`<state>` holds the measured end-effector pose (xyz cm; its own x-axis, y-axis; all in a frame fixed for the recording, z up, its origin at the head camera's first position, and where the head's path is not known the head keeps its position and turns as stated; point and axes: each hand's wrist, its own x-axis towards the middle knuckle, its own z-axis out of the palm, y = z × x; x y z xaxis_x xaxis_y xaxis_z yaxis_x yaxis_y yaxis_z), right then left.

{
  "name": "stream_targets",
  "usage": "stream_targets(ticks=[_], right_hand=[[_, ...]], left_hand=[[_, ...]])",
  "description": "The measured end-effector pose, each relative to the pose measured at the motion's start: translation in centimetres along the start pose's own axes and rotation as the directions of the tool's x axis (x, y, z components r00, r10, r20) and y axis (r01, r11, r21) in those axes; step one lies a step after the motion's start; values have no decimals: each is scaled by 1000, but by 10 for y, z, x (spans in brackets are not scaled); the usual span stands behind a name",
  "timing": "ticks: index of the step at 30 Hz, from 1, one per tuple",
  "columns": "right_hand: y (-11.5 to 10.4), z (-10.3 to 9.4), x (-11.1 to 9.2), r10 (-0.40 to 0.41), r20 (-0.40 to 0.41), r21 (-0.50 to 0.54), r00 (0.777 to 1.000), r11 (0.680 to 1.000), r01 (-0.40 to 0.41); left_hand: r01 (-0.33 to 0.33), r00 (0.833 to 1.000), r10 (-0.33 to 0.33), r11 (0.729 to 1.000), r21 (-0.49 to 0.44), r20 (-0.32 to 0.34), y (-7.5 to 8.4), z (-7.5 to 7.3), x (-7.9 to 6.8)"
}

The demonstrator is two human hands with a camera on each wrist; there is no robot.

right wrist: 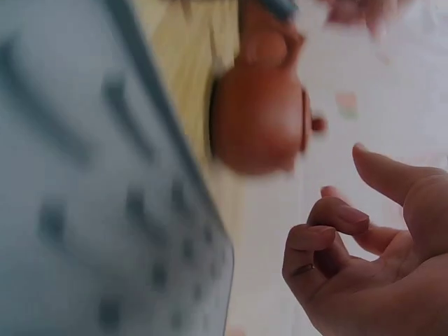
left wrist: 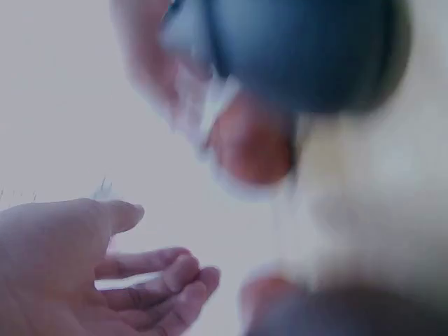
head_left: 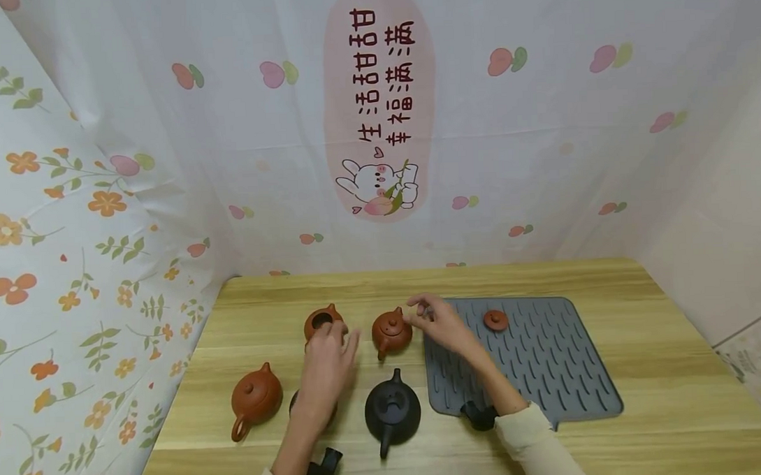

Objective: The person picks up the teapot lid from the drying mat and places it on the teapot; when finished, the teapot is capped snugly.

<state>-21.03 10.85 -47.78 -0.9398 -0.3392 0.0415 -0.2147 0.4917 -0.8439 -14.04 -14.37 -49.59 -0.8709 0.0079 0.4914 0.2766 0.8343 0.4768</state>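
My left hand (head_left: 322, 362) hovers with loose fingers by a lidless reddish-brown clay teapot (head_left: 310, 325), partly covering it. Nothing is held in that hand (left wrist: 63, 259) in the left wrist view. My right hand (head_left: 445, 325) is just right of a lidded reddish-brown teapot (head_left: 387, 334). In the right wrist view this hand (right wrist: 378, 259) has bent fingers with the thumb apart, holding nothing, and the teapot (right wrist: 259, 119) stands beyond it. A black teapot (head_left: 408, 413) sits nearer me. Another dark pot (head_left: 294, 401) is mostly hidden under my left forearm.
Another lidded reddish-brown teapot (head_left: 254, 397) stands at the left of the wooden table (head_left: 198, 418). On the right lies a grey ridged mat (head_left: 548, 361) with a small reddish-brown lid (head_left: 496, 321) near its back edge. A patterned curtain (head_left: 478, 157) hangs behind.
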Motion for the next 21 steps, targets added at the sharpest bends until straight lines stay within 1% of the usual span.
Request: stream_targets(ticks=[2, 3, 5, 7, 9, 11, 14, 18, 21], right_hand=[[8, -18, -7, 37, -68, -25, 997, 999, -39], [12, -28, -11, 57, -99, -37, 994, 997, -61], [22, -48, -21, 95, -149, -66, 984, 992, -106], [33, -67, -31, 131, -181, -79, 975, 986, -147], [43, -83, -43, 162, -198, -88, 967, 979, -182], [52, -96, -52, 187, -212, -98, 959, 973, -211], [63, -107, -63, 205, -225, -133, 952, 962, -239], [73, -112, -70, 229, -214, -167, 950, 949, -266], [79, -110, -72, 228, -198, -178, 953, 948, -264]], left_hand=[[14, 999, -15, 999, -37, -32, -5, -29, 8], [22, 999, -23, 999, -32, -34, -8, -43, 11], [53, 998, -54, 999, -9, -18, -20, -60, 13], [77, 997, -77, 997, 25, 17, -33, -69, 13], [84, 994, -87, 995, 47, 66, -44, -74, 12], [80, 990, -86, 995, 56, 108, -53, -76, 11], [81, 983, -89, 995, 56, 162, -61, -76, 10], [99, 964, -109, 994, 53, 242, -64, -74, 10], [109, 946, -119, 993, 49, 302, -66, -70, 10]])
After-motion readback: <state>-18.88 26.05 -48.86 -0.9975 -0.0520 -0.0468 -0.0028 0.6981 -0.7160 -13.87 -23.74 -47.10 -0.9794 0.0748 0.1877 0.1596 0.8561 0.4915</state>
